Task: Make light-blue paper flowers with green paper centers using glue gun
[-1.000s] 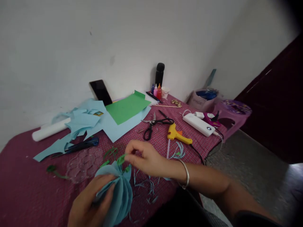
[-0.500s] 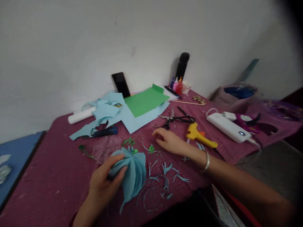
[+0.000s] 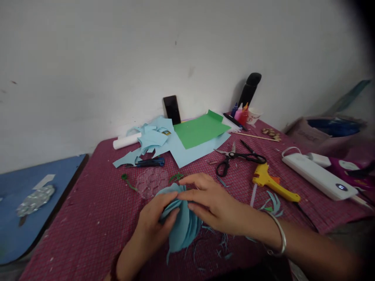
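Note:
My left hand [image 3: 154,220] is closed on a light blue layered paper piece [image 3: 183,230], its thumb and fingers pinching the near left side. The leaves fan out and hang down over the table. My right hand [image 3: 209,203] lies over the top and right of the same piece, fingers bent and pressed against its folds, hiding much of the top. Just behind my hands is a bit of green paper [image 3: 176,177]. Thin blue paper scraps [image 3: 224,244] lie on the table to the right, below my right wrist.
Black scissors [image 3: 234,155] and a yellow glue gun [image 3: 272,183] lie to the right, near a white power bank [image 3: 315,175]. Behind are green paper [image 3: 200,128], a blue-handled cutter [image 3: 149,162], a phone [image 3: 172,109] and a black bottle [image 3: 250,89]. A clear plastic piece [image 3: 152,181] lies left.
My right hand has moved from the table near the scissors onto the blue paper piece. My left hand keeps its hold. The view has shifted left.

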Demonstrator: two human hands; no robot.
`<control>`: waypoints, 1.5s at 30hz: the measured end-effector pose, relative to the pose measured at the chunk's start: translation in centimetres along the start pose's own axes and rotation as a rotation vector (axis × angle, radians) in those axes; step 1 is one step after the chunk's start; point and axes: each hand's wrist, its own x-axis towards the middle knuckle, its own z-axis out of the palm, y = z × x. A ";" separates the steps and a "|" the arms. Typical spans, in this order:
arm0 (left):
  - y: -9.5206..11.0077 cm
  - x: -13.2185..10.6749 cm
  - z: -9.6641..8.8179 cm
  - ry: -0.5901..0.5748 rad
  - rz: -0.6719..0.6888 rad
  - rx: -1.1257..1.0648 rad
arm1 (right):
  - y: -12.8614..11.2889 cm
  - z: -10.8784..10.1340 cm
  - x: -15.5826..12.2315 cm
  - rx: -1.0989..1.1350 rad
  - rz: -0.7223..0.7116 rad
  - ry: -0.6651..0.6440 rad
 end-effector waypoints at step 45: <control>-0.3 0.2 -0.5 -0.034 0.142 -0.114 | 5.5 -4.2 -5.1 -0.198 0.287 0.309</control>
